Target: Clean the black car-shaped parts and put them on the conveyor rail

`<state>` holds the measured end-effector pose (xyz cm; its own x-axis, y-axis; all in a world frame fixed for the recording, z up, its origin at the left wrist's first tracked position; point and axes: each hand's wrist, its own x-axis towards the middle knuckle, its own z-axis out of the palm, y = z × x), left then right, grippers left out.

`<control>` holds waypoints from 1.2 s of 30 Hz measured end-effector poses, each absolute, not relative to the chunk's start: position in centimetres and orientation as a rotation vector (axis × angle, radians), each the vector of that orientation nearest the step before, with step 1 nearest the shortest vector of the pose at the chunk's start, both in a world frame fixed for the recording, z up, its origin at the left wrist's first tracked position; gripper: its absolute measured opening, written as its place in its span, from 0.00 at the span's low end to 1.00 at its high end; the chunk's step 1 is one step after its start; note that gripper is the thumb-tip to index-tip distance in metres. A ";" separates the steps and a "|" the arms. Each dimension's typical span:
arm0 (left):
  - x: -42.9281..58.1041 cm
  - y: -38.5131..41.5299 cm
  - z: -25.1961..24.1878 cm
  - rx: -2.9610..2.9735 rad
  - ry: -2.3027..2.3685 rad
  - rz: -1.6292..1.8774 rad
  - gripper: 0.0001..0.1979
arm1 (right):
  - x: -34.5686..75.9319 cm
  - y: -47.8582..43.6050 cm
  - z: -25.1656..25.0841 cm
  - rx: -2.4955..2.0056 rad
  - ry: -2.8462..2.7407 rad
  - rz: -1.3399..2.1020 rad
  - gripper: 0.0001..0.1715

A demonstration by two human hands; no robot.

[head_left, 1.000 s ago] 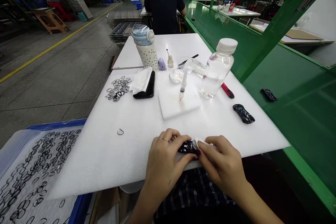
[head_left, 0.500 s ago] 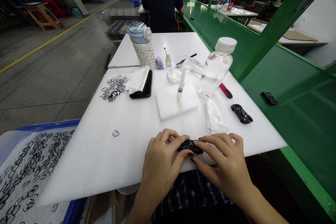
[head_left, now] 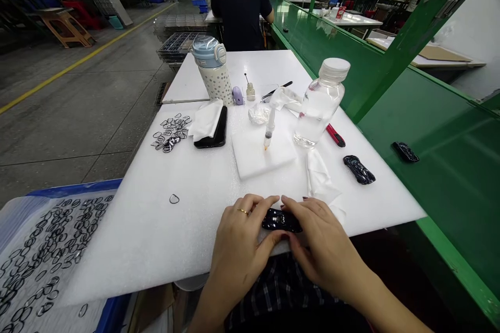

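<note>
A glossy black toy car body [head_left: 282, 220] lies near the table's front edge between my two hands. My left hand [head_left: 244, 231] curls round its left end, forefinger along the far side and thumb along the near side. From the right, my right hand [head_left: 322, 234] closes on it the same way, and the thumbs nearly meet. A similar black car body [head_left: 358, 169] rests near the table's right edge. Ahead of my hands is a white foam pad [head_left: 263, 153] with a syringe [head_left: 269, 129] on it. A crumpled white cloth [head_left: 322, 177] lies to the right.
Beyond stand a clear bottle [head_left: 322, 104], a dotted tumbler [head_left: 214, 70] and a small glass jar [head_left: 250, 91]. A red cutter [head_left: 335, 135] lies at right, a phone [head_left: 214, 135] under tissue at left. Black rings [head_left: 172, 132] are scattered nearby; a blue-edged tray [head_left: 42, 250] holds more.
My right hand has moved left and closed in over the car body, its forefinger now reaching along the far side. More of the car's top shows. My left hand has barely moved.
</note>
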<state>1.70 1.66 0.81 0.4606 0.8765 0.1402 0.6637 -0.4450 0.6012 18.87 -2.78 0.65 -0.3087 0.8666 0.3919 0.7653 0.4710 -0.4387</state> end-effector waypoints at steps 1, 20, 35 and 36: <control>1.6 1.7 0.8 2.257 1.277 0.613 0.27 | 19.1 -2.8 0.8 -1.347 -2.137 0.226 0.33; 1.6 1.6 0.0 2.452 1.336 0.728 0.14 | 47.5 -6.9 -1.8 -2.477 -1.271 -0.063 0.27; 1.7 1.5 0.1 2.381 1.345 0.722 0.28 | 32.6 -0.3 3.1 -1.665 -1.701 0.194 0.29; 1.5 1.4 0.2 2.359 1.329 0.729 0.33 | 29.7 -0.2 3.5 -1.463 -1.875 0.340 0.27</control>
<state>1.52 1.44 0.17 0.4320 0.8610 0.2684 0.6888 -0.5071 0.5181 29.67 -0.21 3.50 -0.0942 0.9218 0.3760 0.7309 0.3205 -0.6025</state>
